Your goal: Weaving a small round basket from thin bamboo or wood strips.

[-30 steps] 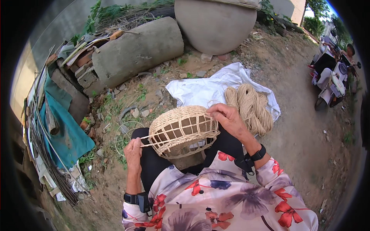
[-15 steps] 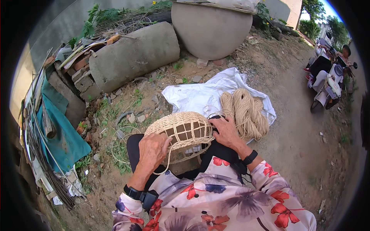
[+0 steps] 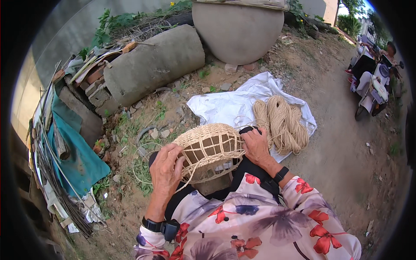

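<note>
A half-woven basket (image 3: 211, 130) of pale twisted cord rests across my lap. Its far side is tightly woven, while the near side is an open grid around a brown inner form. My left hand (image 3: 165, 167) grips the left edge, with fingers bent over the weave and the thumb at the near side. At the opposite end, my right hand (image 3: 256, 147) holds the rim, its fingertips curled on the cord. A loose cord end hangs from the near side by my left hand. Hanks of cord (image 3: 284, 123) lie beyond my right hand.
The hanks lie on a white plastic sheet (image 3: 221, 102). Farther back are a concrete cylinder (image 3: 155, 65) and a large rounded vessel (image 3: 238, 32). Teal cloth (image 3: 78, 151) and long thin rods (image 3: 52, 190) lie at left. A person sits by a scooter (image 3: 373, 84) at right.
My left hand has shifted up along the basket's left edge, its fingers now reaching over the woven side. My right hand stays at the right end. The whole view has shifted slightly.
</note>
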{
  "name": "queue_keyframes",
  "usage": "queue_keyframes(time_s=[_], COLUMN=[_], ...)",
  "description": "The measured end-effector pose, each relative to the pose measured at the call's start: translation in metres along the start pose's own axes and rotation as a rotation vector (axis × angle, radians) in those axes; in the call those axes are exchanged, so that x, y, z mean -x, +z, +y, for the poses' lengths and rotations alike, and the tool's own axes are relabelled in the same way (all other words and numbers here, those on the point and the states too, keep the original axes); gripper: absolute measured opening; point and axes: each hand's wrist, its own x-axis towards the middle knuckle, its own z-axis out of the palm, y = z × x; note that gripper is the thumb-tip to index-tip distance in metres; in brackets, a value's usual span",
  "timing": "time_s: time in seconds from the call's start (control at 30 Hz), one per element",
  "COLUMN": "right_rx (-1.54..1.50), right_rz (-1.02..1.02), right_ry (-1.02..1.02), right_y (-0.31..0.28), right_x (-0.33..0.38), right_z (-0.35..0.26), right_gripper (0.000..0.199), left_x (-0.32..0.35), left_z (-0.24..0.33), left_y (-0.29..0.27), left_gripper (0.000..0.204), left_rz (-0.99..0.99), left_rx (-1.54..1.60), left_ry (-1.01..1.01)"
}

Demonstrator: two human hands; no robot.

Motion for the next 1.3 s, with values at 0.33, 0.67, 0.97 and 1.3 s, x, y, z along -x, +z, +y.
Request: queue_keyframes(time_s=[0.33, 0.67, 0.97, 1.3], right_rx=[-0.018, 0.064, -0.036, -0.086], right_rz=[0.057, 0.074, 0.084, 0.062], right_ry=[-0.003, 0.024, 0.061, 0.083], right_y=[0.002, -0.016, 0.016, 0.015], right_x=[0.002, 0.004, 0.007, 0.003], right_z=[0.002, 0.006, -0.006, 0.004], right_gripper=[0.017, 0.02, 0.02, 0.022], left_x=[0.002, 0.068, 0.008, 0.007], left_z=[-0.025, -0.173, 0.002, 0.011], left_y=[-0.008, -0.116, 0.039, 0.061], left_gripper=[0.008, 0.018, 0.024, 0.027], left_rz=[-0.024, 0.157, -0.079, -0.022], left_rx=[0.068, -0.545, -0.021, -0.073], left_ry=[-0.074, -0.269, -0.19, -0.181])
